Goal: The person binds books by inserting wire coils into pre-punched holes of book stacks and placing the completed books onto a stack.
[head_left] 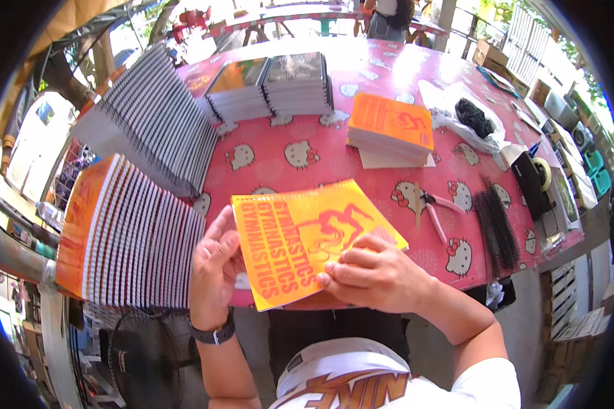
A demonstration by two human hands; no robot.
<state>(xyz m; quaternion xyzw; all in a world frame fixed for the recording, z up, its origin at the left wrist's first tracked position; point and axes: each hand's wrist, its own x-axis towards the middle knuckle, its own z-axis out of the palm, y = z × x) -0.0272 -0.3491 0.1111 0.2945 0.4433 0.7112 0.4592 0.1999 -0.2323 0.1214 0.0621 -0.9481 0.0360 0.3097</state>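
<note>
An orange-yellow booklet (pixel 351 211) with a gymnast figure on its cover is tilted in front of me over the table's near edge. My left hand (pixel 215 255) holds its left edge, thumb at the front side and fingers partly hidden behind. At the lower right edge, my right hand (pixel 382 276) has its fingers curled onto the cover. Whether the booklet's far edge carries a binding coil is too unclear to tell. Beyond it lies a stack of similar orange booklets (pixel 392 126). Pink-handled cutting pliers (pixel 445 202) rest right of the booklet, beside a thin wooden stick (pixel 417 206).
Spiral-bound books stand in long rows (pixel 140 232) on the left, with more stacked books (pixel 297 85) behind. Loose black binding coils (pixel 496 228) lie at the right. Behind them are a plastic bag (pixel 450 102), a tape roll (pixel 542 174) and the pink patterned table's (pixel 273 140) far side.
</note>
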